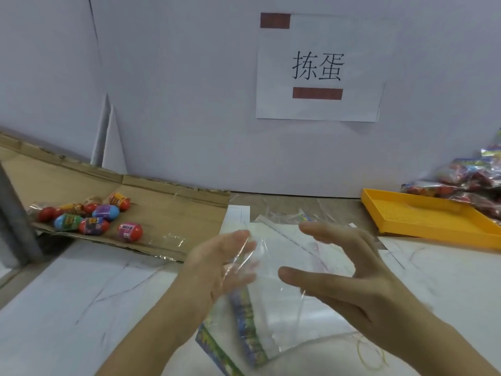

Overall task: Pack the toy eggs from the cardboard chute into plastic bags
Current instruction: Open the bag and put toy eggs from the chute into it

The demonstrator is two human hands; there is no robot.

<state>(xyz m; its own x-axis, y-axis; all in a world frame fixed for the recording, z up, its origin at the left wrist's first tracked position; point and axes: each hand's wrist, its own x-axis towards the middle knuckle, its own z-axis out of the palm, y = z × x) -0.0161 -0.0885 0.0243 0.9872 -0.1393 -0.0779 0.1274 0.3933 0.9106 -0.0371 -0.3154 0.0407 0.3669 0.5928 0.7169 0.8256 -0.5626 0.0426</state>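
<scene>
The white bench [81, 289] lies bare at its left front. The cardboard chute [168, 213] slopes in from the left, its torn lower edge resting on the bench. The yellow tray [423, 215] sits far right. A clear plastic bag [273, 308] hangs between the hands. The right hand [352, 278] is spread wide beside it; the left hand [217, 270] has straight fingers under the film. The toy eggs [92, 215] cluster on the chute, well apart from the bag.

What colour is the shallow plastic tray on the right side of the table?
The tray is yellow-orange; the head view shows it clearly.
</scene>
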